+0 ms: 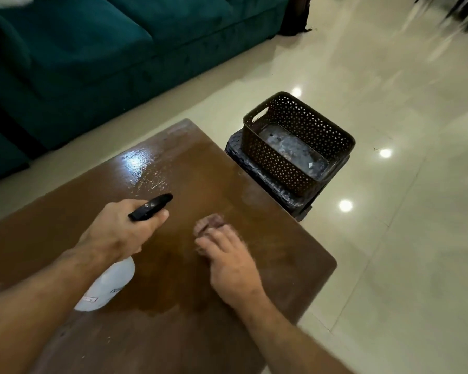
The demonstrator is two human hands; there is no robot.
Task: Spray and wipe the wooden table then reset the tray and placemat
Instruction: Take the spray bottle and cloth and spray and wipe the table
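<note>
surface (268, 233): wooden, wet sheen at 11 o'clock, spray step in hand
tray (297, 141): off surface, 1 o'clock, on stool
spray bottle (111, 286): left hand (116, 230) fingers curled round trigger head
cloth (208, 224): right hand (227, 263) fingers blurred, on it; grip unclear
next: judged wipe wet patch

Left hand (119, 229) over the table (227, 184), fingers curled round the spray bottle (111, 284) neck, forearm coming in from the table's near left. Right hand (227, 259) palm down toward the table's right edge, fingertips on a crumpled cloth (208, 224), blurred.
</note>
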